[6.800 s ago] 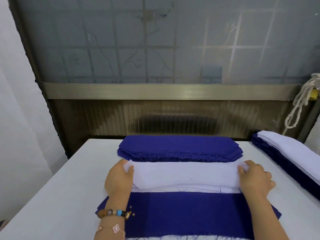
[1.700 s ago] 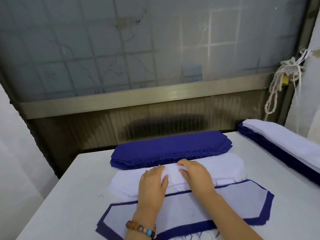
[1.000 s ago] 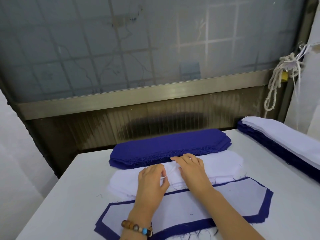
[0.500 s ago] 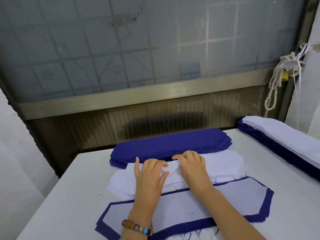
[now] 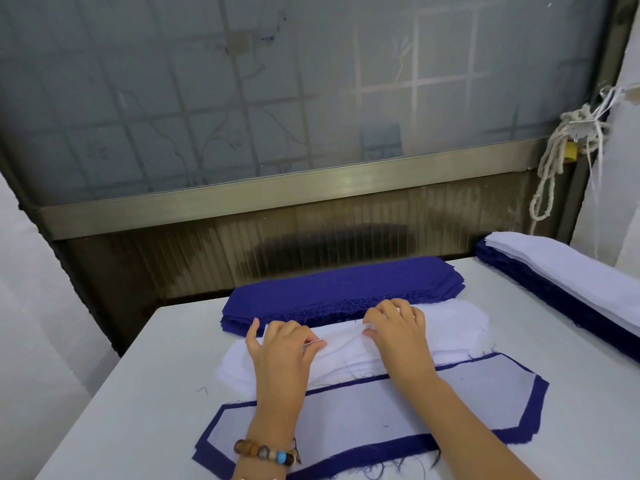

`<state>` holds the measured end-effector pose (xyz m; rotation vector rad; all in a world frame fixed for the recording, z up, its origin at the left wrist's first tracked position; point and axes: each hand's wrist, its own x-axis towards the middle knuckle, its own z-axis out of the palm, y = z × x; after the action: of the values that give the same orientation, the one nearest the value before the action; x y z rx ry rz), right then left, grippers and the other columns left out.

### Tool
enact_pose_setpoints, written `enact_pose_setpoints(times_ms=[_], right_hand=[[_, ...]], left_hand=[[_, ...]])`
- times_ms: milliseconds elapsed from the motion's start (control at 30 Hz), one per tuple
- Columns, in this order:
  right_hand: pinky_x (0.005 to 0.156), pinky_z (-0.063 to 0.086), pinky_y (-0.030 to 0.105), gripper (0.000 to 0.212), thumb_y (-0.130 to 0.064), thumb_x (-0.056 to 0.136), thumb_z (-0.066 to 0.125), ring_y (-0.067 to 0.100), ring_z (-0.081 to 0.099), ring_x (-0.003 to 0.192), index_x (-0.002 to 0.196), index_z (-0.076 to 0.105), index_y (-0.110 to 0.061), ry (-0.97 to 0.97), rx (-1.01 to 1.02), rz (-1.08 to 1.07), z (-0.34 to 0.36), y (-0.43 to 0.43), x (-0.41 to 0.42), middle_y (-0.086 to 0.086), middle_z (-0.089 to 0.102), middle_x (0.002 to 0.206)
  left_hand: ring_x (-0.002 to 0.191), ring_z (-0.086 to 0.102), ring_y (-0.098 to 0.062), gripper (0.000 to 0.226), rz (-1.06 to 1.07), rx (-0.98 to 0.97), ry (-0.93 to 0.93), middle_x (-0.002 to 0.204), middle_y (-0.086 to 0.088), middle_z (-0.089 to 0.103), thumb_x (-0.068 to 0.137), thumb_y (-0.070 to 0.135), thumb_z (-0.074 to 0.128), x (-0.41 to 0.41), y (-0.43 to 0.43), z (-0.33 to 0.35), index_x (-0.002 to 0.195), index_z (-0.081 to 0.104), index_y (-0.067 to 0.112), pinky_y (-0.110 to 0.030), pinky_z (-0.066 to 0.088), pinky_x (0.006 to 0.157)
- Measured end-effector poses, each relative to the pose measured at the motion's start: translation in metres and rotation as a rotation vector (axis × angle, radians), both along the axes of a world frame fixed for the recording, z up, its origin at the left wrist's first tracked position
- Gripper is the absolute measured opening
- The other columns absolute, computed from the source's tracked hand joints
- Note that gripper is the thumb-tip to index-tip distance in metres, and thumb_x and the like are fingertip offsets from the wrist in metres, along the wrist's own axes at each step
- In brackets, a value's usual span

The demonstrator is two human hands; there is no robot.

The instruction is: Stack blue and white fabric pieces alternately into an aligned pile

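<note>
A pile of white fabric pieces point(image 5: 457, 327) lies across the middle of the white table point(image 5: 145, 393). Behind it sits a pile of blue pieces point(image 5: 332, 289). Nearest me lies a blue piece point(image 5: 540, 410) with a smaller white piece point(image 5: 363, 414) laid on top, blue showing all round. My left hand point(image 5: 280, 351) and my right hand point(image 5: 398, 330) are both on the white pile near its middle. Their fingertips pinch the top white layer, which puckers into a ridge between them.
A long alternating blue and white stack point(image 5: 571, 292) runs along the table's right side. A frosted window with a metal sill point(image 5: 277, 192) stands behind the table. A knotted rope point(image 5: 554, 161) hangs at the right. The table's left edge drops off beside a white wall.
Both hands moved from the ends of a white piece to the middle of the white pile. In the last half second my left hand's fingers curled from flat into a pinch on the top layer.
</note>
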<state>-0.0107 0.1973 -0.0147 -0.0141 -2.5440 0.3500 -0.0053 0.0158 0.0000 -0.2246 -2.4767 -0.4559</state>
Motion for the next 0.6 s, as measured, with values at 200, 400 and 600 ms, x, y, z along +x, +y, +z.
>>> enact_pose_setpoints(times_ms=[200,400,600], right_hand=[[0.09,0.043,0.04,0.017,-0.017,0.078,0.078,0.029,0.057,0.108,0.094,0.073,-0.02,0.014,-0.02,-0.015,0.0053,-0.0019,0.0033,0.004,0.064,0.102],[0.074,0.052,0.036,0.046,-0.018,0.052,0.094,0.023,0.065,0.09,0.091,0.073,-0.029,0.094,0.026,0.138,0.0082,-0.0076,0.0065,-0.003,0.066,0.095],[0.07,0.053,0.035,0.042,-0.014,0.047,0.095,0.023,0.066,0.088,0.079,0.071,-0.026,0.127,0.038,0.168,0.0053,-0.0063,0.0049,-0.004,0.066,0.09]], left_hand=[[0.082,0.059,-0.015,0.01,-0.016,-0.026,0.003,0.074,0.012,0.062,0.07,0.035,0.084,0.0008,-0.0007,-0.0009,0.065,0.075,0.034,-0.051,0.035,0.102],[0.088,0.053,-0.01,0.032,0.042,-0.03,-0.045,0.08,0.013,0.058,0.084,0.043,0.07,-0.0047,-0.0009,-0.0048,0.115,0.065,0.036,-0.037,0.026,0.102],[0.096,0.057,-0.014,0.02,0.009,0.028,0.012,0.087,0.013,0.065,0.073,0.04,0.081,-0.0039,-0.0016,-0.0059,0.075,0.063,0.032,-0.048,0.026,0.107]])
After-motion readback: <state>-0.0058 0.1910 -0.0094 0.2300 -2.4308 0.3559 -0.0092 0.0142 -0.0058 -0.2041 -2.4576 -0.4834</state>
